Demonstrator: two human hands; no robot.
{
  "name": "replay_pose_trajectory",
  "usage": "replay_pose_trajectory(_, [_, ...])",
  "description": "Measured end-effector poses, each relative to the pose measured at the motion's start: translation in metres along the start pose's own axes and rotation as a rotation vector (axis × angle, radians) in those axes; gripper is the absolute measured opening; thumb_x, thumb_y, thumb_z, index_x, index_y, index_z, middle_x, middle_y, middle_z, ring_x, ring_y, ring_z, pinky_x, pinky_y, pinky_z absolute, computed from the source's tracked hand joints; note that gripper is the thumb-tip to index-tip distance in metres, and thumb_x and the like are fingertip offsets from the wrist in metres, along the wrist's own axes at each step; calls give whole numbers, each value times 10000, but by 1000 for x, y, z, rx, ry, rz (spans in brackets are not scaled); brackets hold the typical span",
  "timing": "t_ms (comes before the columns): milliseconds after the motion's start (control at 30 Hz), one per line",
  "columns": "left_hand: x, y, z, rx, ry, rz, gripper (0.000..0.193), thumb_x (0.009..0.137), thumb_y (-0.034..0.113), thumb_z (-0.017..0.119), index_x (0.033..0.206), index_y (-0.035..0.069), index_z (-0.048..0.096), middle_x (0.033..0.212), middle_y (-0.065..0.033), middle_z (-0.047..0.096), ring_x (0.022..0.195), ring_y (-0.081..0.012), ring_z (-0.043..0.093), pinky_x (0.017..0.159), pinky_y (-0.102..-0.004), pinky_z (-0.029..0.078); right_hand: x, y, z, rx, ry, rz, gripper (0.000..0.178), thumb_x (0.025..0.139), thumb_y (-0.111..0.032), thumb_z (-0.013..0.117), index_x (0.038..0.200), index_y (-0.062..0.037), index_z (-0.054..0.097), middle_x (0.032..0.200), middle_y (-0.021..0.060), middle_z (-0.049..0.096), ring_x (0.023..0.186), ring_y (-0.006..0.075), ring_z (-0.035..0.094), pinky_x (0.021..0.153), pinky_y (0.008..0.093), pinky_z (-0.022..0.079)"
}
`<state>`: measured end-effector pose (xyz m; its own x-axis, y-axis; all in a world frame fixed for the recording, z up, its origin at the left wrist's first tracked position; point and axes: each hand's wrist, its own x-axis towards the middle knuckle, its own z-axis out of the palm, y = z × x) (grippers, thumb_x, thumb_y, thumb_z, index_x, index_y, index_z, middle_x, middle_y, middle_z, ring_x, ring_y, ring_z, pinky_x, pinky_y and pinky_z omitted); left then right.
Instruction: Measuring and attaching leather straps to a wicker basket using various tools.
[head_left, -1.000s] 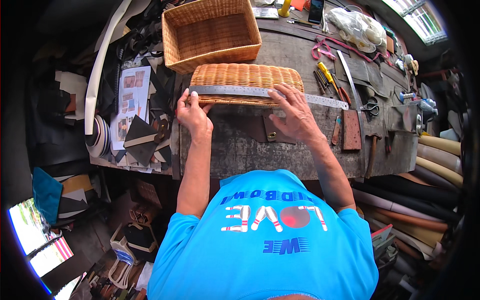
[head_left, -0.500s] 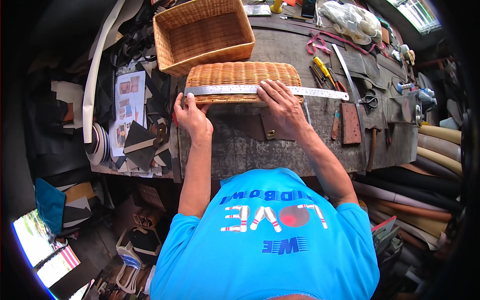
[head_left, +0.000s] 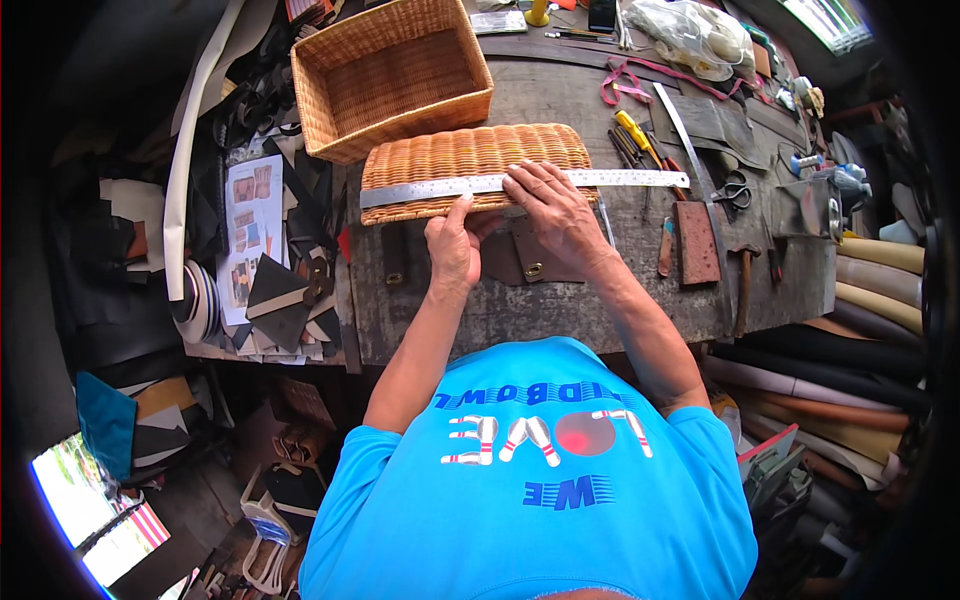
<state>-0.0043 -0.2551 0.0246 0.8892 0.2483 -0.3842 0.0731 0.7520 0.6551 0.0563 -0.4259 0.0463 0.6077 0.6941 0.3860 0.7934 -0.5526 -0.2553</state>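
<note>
A wicker lid (head_left: 480, 150) lies on the worn workbench, its woven top toward the back. Along its near side runs a long metal ruler (head_left: 630, 179), sticking out past the lid's right end. My left hand (head_left: 455, 248) is closed on the ruler and the lid's near edge, thumb on the ruler and other fingers partly hidden beneath. My right hand (head_left: 550, 205) lies over the ruler right of it, fingers bent down onto the metal and holding it against the wicker. Below the lid, a dark leather strap with a metal clasp (head_left: 534, 270) lies on the bench.
An open wicker basket (head_left: 400, 125) stands behind the lid. At right are a yellow-handled tool (head_left: 632, 128), a reddish-brown block (head_left: 697, 245), black scissors (head_left: 735, 190) and a hammer (head_left: 743, 285). Printed sheets (head_left: 253, 215) and leather scraps (head_left: 280, 300) cover the left side.
My left hand has slid right from the lid's left end to near its middle. The lid and ruler are now tilted slightly, left end lower. My right hand remains on the ruler.
</note>
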Motion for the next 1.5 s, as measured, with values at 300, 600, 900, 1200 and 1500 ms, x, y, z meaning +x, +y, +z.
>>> replay_pose_trajectory(300, [1,-6,-1,7,16,-2,288,946,121,583,1188,-35,571,1069,-144,675,903,-254,696,785,-412,601,-6,1,2,30,27,19,518,752,-7,604,1268,-49,605,1352,135,572,1320,281,493,1146,457,343])
replay_pose_trajectory(600, [4,0,-8,67,42,-11,268,935,121,601,1165,-17,590,1075,-137,673,935,-247,688,777,-392,603,-1,-24,14,-53,79,131,460,814,-31,560,1268,39,574,1356,200,554,1321,333,490,1150,477,338])
replay_pose_trajectory(900, [7,-4,-5,74,40,-32,308,929,131,604,1202,-6,568,1135,-131,651,1019,-261,662,865,-432,572,-2,-22,11,-42,93,160,433,841,-21,537,1269,33,577,1352,197,559,1315,331,497,1147,480,346])
replay_pose_trajectory(1200, [-6,-9,-18,-8,48,-19,262,953,109,620,1177,-16,570,1150,-138,640,1049,-288,651,912,-500,572,-27,-15,-21,-125,-97,268,678,800,-194,719,1426,-147,461,1495,155,392,1409,389,328,1175,559,219])
replay_pose_trajectory(1500, [-18,-41,-69,11,-94,-85,286,961,157,632,1211,26,585,1202,-97,641,1104,-261,628,949,-490,553,-184,32,-36,222,52,536,493,791,-70,724,1268,-123,612,915,75,576,857,268,554,794,398,415])
